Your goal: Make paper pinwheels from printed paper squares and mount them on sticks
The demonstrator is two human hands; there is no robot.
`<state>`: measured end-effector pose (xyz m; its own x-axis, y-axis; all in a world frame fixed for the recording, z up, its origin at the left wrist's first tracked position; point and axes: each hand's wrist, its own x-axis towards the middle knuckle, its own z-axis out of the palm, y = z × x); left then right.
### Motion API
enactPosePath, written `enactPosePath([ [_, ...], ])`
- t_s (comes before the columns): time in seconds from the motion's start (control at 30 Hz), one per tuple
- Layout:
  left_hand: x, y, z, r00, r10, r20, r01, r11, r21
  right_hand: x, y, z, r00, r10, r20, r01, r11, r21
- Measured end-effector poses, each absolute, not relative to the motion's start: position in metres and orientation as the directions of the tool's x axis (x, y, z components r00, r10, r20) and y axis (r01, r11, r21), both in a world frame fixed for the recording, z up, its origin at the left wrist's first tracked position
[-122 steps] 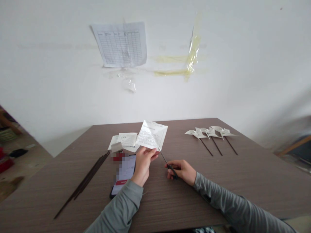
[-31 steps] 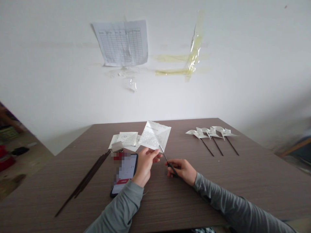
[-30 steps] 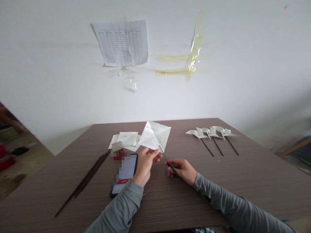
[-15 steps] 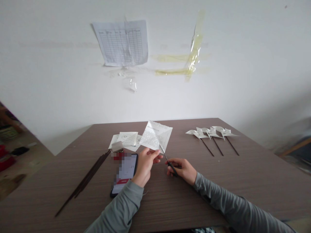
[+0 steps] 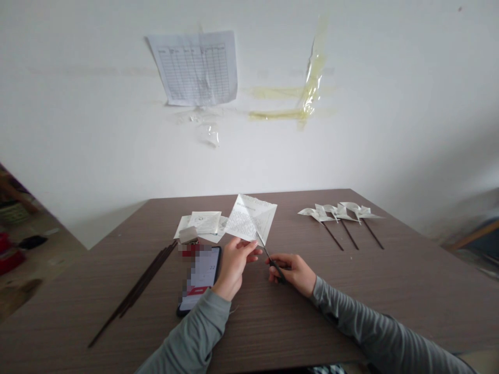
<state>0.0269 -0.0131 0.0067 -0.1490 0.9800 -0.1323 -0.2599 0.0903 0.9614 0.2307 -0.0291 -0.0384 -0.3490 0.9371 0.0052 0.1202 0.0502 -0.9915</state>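
A square sheet of printed paper (image 5: 249, 215) with diagonal creases is held up over the table by my left hand (image 5: 236, 262), thumb and fingers pinching its lower edge. My right hand (image 5: 292, 270) grips a pair of scissors (image 5: 268, 254) by the dark handles. Their blades reach up to the lower corner of the sheet, close to my left thumb, and lie along a diagonal crease. To the right, several paper pinwheels (image 5: 339, 212) on dark sticks lie side by side, apart from both hands.
Paper squares (image 5: 205, 222) lie stacked at the back left, with a small box (image 5: 188, 235) in front. A phone (image 5: 200, 280) rests beside my left wrist. Dark thin sticks (image 5: 136, 288) lie at the left on the brown table (image 5: 288, 332). A printed sheet (image 5: 195, 67) is taped to the wall.
The scissor handles look slightly closer together, with a small shift of my right fingers. My left hand and the paper stay in place. The number on the phone screen differs.
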Motion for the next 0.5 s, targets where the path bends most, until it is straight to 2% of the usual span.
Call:
enactPosePath([
  [0.5, 0.022, -0.009, -0.003, -0.124, 0.988, -0.092, -0.251, 0.059, 0.966, 0.23, -0.025, -0.046, -0.343, 0.939, 0.025, 0.084, 0.058, -0.995],
])
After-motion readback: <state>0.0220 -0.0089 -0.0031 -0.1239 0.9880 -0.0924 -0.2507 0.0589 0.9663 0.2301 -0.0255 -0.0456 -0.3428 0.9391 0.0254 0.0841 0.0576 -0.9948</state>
